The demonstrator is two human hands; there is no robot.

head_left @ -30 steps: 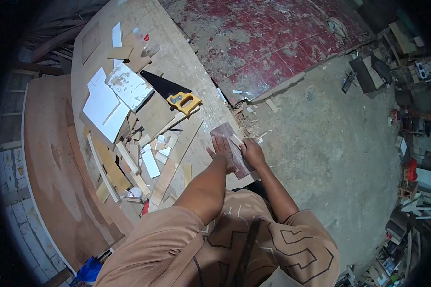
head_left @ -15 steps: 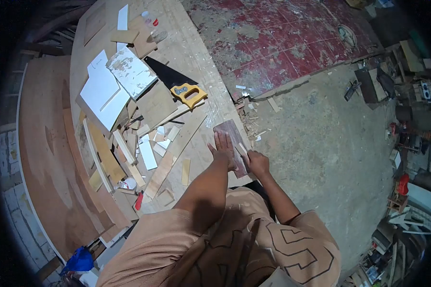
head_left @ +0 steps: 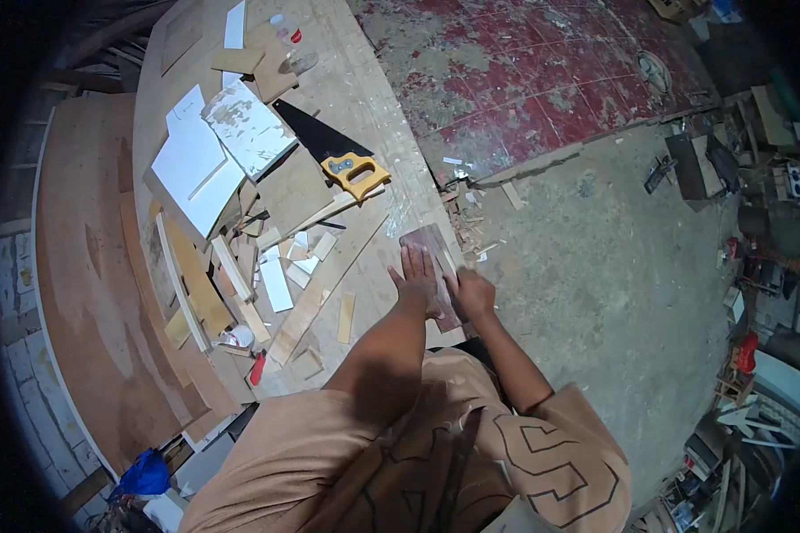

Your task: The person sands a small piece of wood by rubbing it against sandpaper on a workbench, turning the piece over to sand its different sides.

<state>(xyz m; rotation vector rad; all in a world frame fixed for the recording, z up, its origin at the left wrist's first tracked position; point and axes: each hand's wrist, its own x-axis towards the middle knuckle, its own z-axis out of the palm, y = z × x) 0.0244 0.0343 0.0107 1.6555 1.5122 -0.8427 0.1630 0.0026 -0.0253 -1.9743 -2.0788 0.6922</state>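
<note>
My left hand lies flat, fingers spread, on a reddish-brown board at the right edge of the workbench. Against the board's right long side, my right hand is closed around a thin pale strip that looks like wood. Most of the strip is hidden by the fingers. Beyond the left hand lies a handsaw with a yellow handle and black blade. A small pale wood piece rests left of my left forearm.
Offcuts, white sheets and a paint-marked white panel cover the bench's left part. A large curved plywood panel stands at far left. Concrete floor lies to the right, with a red tiled area beyond and clutter at far right.
My right hand has slid a little forward along the board's side, and less of the pale strip shows. The left hand stays pressed on the board. The view has shifted slightly.
</note>
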